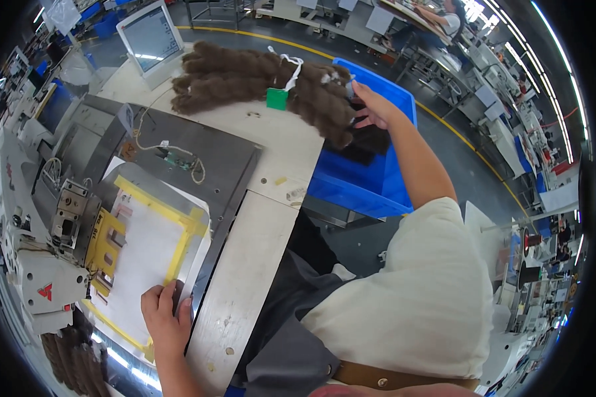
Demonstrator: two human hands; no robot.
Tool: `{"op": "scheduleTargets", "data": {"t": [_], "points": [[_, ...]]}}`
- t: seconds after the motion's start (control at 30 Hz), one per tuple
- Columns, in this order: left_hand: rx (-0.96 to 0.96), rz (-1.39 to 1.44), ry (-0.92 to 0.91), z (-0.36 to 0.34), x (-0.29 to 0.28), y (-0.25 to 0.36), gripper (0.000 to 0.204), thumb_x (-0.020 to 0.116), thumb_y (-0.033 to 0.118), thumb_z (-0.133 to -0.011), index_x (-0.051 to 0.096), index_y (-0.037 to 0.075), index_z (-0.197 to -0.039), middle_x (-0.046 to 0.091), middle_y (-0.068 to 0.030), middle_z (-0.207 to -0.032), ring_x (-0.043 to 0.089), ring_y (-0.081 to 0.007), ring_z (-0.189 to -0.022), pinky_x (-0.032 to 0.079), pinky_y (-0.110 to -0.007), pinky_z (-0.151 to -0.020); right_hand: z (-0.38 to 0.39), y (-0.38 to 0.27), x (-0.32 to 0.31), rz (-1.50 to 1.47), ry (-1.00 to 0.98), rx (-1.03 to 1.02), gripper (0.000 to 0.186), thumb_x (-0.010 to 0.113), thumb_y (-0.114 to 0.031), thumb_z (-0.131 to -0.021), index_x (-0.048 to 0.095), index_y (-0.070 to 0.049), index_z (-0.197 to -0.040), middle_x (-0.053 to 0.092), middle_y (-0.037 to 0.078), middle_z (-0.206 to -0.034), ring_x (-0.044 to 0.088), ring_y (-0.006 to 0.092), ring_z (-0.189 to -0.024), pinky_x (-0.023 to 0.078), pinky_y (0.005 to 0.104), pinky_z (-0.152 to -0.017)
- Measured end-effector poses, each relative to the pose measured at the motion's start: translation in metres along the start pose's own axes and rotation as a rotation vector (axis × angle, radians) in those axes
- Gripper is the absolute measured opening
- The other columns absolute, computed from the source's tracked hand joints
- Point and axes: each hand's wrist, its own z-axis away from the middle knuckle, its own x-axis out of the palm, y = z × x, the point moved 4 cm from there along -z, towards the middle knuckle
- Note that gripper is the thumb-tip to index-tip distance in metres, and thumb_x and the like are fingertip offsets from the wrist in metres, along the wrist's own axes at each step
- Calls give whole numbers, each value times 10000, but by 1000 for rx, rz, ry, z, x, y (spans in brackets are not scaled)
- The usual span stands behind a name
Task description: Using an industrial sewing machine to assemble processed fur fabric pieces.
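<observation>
Bundled brown fur strips [245, 79] lie across the far end of the white table, tied with a white band carrying a green tag [277, 98]. My right hand [374, 106] is at the bundle's right end, its thumb above and its fingers below, closed on the fur; their tips are partly hidden. Dark fur ends hang over a blue bin [400, 165]. At the lower left, my left hand [167, 317] grips the near edge of a flat template [149, 248] with a white surface and yellow taped borders. The template lies beside a sewing machine head [63, 225].
A tablet-like screen [150, 43] stands at the table's far left. A cord with a small green part [179, 161] lies on the grey metal plate. More brown fur [76, 357] sits at the lower left. Beyond the bin, a person [447, 23] sits among other workstations.
</observation>
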Motion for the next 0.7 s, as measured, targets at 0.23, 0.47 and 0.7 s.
{"op": "scheduleTargets", "data": {"t": [0.23, 0.47, 0.7], "points": [[34, 4, 28, -5, -1, 4, 445, 833, 166, -779, 713, 60, -1194, 629, -143, -1077, 590, -348, -1028, 488, -450, -927, 24, -40, 79, 219, -38, -232, 1195, 916, -360, -789, 146, -134, -1674, 356, 193, -1630, 485, 371, -1398, 508, 604, -980], [42, 36, 42, -3, -7, 4, 429, 839, 183, -774, 724, 70, -1172, 639, -128, -1063, 598, -335, -1010, 491, -441, -909, 28, -99, 127, 1126, 480, -518, 1222, 887, -565, -729, 267, 4, -1616, 447, 292, -1550, 508, 434, -1392, 462, 546, -1100], [60, 36, 77, 1, -12, -1, 393, 818, 242, -813, 714, 85, -1157, 638, -122, -1040, 611, -336, -1005, 496, -442, -902, -45, -159, 222, 1282, 13, -727, 1257, 945, -472, -623, 292, -55, -1613, 570, 267, -1451, 552, 410, -1358, 457, 486, -1117]]}}
